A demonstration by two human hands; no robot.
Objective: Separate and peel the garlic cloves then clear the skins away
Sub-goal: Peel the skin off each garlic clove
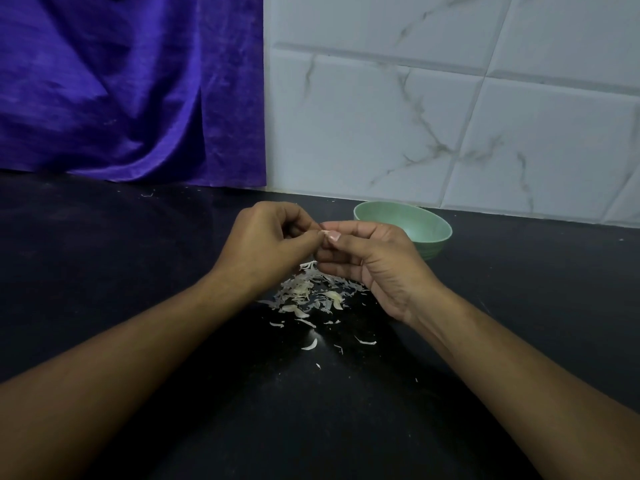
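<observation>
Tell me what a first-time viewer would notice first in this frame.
The two hands meet at the middle of the frame, the left hand and right hand pinching a small garlic clove between their fingertips. Right below them a pile of pale garlic skins lies scattered on the dark counter. A green bowl sits behind the right hand near the tiled wall, and a purple cloth hangs at upper left.

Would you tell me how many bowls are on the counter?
1: a green bowl sits by the tiled wall, just behind the right hand, which partly hides it.
</observation>
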